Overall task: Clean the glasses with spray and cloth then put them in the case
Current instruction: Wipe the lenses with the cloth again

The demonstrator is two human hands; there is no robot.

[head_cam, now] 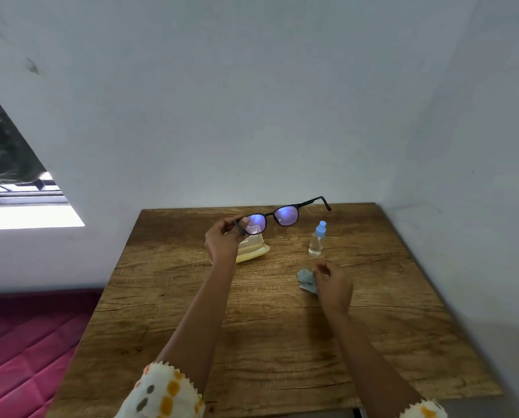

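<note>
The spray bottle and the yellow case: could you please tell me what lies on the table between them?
Only bare wooden table, in the head view, lies between the yellow case and the spray bottle.

table (282, 342): grained wood | glasses (277, 215): matt frame, glossy lenses

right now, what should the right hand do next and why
Probably close the right hand on the cloth and lift it to the glasses: the left hand holds them raised by one end, the cloth lies beside the right hand, and the spray bottle stands capped. Whether the lenses are already sprayed, I cannot tell.
</note>
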